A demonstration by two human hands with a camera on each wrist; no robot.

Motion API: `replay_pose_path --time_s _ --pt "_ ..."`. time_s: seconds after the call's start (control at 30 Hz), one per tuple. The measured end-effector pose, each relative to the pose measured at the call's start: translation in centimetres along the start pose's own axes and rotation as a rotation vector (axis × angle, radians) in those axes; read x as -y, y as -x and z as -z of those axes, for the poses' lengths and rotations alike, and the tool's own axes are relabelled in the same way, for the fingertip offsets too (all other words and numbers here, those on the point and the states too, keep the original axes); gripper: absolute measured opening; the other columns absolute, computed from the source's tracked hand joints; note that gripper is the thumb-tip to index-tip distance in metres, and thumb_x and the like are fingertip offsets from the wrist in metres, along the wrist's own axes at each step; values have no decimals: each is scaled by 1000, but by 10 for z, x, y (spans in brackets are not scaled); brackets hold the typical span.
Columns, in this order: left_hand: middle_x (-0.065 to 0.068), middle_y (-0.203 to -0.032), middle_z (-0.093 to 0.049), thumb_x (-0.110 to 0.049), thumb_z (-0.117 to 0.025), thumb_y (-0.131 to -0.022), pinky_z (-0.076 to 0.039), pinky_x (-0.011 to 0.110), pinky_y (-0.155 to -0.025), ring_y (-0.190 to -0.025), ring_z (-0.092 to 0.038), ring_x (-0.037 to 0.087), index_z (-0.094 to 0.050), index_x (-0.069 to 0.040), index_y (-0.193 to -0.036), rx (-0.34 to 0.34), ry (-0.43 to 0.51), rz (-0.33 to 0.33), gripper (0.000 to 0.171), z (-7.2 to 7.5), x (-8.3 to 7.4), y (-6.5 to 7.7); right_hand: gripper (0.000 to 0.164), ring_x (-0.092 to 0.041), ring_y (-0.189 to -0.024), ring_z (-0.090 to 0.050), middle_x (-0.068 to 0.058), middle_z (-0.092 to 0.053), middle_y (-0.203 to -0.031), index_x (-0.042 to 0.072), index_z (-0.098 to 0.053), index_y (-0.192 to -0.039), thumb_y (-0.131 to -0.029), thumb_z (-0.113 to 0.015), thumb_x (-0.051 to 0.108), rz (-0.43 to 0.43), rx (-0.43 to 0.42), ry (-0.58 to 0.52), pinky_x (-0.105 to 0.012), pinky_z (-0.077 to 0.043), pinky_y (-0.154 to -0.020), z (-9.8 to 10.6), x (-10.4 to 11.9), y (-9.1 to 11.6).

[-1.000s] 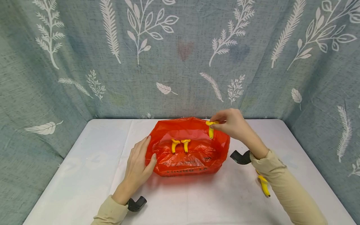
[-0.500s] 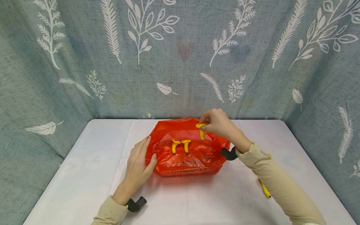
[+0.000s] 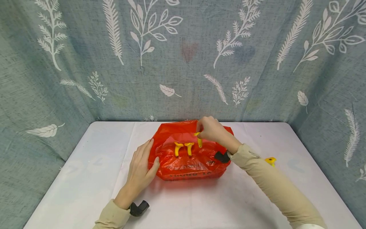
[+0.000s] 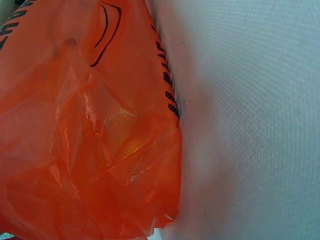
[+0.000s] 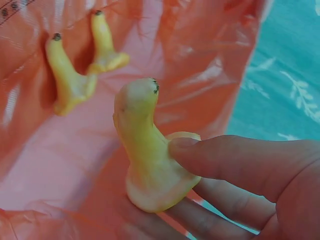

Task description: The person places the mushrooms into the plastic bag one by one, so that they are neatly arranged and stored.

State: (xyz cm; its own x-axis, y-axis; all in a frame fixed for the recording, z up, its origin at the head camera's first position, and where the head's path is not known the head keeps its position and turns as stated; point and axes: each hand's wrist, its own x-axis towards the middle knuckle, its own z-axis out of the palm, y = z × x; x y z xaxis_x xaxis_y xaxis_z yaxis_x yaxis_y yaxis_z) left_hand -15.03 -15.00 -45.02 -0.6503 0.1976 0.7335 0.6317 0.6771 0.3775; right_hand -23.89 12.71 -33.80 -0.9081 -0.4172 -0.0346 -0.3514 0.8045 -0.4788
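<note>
At the left, a person's left hand (image 3: 140, 163), in a beige cuff with a moulded black wrist piece (image 3: 139, 208), lies along the side of a shiny, crumpled red plastic bag (image 3: 183, 164), its fingers extended and thumb spread. The bag sits wide-mouthed on a finely woven white cloth (image 3: 85, 187). Inside it, a smooth yellow trumpet-shaped mushroom piece (image 3: 178, 149) lies beside a matching yellow piece (image 3: 189, 149), flared caps nearly meeting, stems dark-tipped. Right of them, the right hand (image 3: 213, 129) pinches a third yellow mushroom piece (image 3: 199, 142) by its cap between thumb and fingers, over the bag's opening, stem pointing down. Farthest right, a fourth yellow mushroom piece (image 3: 270, 161), partly hidden by the right sleeve (image 3: 274, 181), rests on the cloth. Black printed lettering (image 3: 190, 175) along the bag's near edge is illegible, as is small dark lettering on that sleeve.
</note>
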Motion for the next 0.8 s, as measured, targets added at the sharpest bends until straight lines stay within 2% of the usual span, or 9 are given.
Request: replay_pose_path --time_s 0.2,0.33,0.5,0.67,0.8 --pt "20 -135 -55 -23 -53 -88 -40 49 -96 -120 -52 35 -48 4 -142 5 -2 1 61 0 0 0 9 -20 -68 -60 1 -66 -81 15 -70 -79 -82 -79 16 -96 24 152 -35 -51 -58 -13 1 -6" --pt "20 -135 -55 -24 -52 -89 -40 49 -97 -120 -52 35 -48 4 -142 6 -2 1 61 1 0 0 12 -21 -70 -61 1 -66 -83 17 -69 -77 -80 -81 19 -149 31 211 -38 -51 -58 -20 -1 -10" --pt "21 -135 -55 -24 -52 -88 -40 49 -97 -120 -52 35 -48 4 -142 4 -2 1 61 0 0 0 14 -21 -72 -60 3 -65 -80 18 -69 -74 -79 -82 18 -174 45 234 -39 -51 -58 -29 -6 -15" --pt "20 -136 -55 -25 -52 -88 -39 49 -97 -120 -52 35 -49 5 -141 1 -1 -3 61 0 1 1 9 -22 -71 -61 2 -66 -81 16 -71 -76 -80 -79 14 -186 59 258 -39 -51 -57 -38 -8 -17" --pt "20 -136 -55 -24 -52 -88 -39 49 -97 -121 -52 35 -49 5 -141 5 0 -1 61 0 0 1 13 -20 -63 -58 2 -62 -73 15 -68 -71 -80 -75 8 -186 55 252 -34 -48 -52 -45 -9 -19"
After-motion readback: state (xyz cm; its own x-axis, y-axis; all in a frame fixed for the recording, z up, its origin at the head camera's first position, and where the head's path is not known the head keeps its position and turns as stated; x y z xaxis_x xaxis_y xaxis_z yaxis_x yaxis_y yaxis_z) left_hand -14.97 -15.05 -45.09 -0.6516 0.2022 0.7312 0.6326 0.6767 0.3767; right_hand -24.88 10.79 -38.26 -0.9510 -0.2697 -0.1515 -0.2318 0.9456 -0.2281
